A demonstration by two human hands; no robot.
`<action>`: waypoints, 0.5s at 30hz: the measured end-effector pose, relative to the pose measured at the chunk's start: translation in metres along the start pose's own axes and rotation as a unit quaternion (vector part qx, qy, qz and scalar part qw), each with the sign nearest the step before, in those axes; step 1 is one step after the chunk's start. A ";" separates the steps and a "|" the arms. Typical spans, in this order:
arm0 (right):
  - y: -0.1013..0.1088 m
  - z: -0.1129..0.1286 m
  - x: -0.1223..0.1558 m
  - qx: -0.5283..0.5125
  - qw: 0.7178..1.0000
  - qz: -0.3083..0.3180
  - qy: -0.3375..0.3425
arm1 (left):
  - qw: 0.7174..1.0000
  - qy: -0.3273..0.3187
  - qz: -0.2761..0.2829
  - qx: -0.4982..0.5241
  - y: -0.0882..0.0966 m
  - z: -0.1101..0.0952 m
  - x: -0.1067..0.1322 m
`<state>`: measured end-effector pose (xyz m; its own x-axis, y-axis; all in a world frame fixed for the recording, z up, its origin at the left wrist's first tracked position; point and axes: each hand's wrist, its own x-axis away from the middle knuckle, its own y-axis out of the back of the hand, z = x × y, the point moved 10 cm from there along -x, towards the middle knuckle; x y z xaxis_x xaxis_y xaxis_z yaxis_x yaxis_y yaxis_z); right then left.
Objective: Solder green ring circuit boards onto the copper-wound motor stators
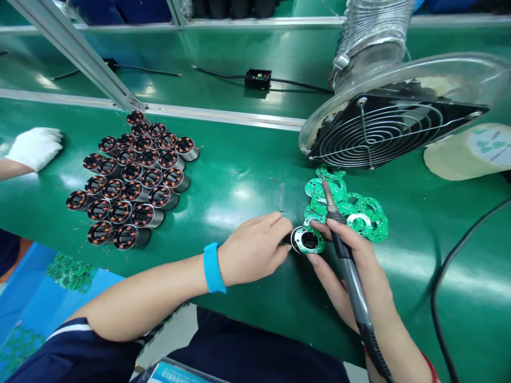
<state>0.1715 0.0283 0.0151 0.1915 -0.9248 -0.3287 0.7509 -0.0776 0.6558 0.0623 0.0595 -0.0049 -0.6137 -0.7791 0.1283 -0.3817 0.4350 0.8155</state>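
My left hand (255, 247), with a blue band at the wrist, is closed around the side of a motor stator (294, 242). A green ring-shaped circuit board (319, 245) lies over the stator's open end. My right hand (369, 266) grips a soldering iron (353, 284), whose tip points away from me above the loose boards. The thumb and a fingertip of that same hand touch the edge of the ring board on the stator. Just beyond is a loose pile of green ring boards (373, 218).
Many stators with copper windings (131, 191) stand grouped at left. A fume extractor fan (371, 130) hangs low at right, near a pale yellow container (467, 154). A black cable (437, 287) curves nearby. Another person's gloved hand (35, 148) rests far left. A blue bin (38, 298) holds more boards.
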 end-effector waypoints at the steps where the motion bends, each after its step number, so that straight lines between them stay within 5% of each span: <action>1: 0.000 0.001 0.000 -0.002 1.000 0.001 0.003 | 1.000 -0.006 -0.010 0.014 0.004 0.001 0.000; 5: -0.005 0.007 0.001 0.000 0.999 0.016 0.029 | 0.987 -0.006 -0.055 0.148 0.018 0.009 -0.001; 9: -0.008 0.020 0.002 0.016 0.997 0.020 0.075 | 0.947 0.058 -0.035 0.313 0.008 0.020 -0.004; 15: -0.009 0.050 0.002 0.047 0.984 0.009 0.172 | 0.927 0.093 -0.016 0.363 -0.002 0.021 -0.007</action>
<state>0.1339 0.0088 0.0427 0.4191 -0.7464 -0.5170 0.6864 -0.1123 0.7185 0.0523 0.0735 -0.0193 -0.4901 -0.8319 0.2602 -0.8040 0.5467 0.2338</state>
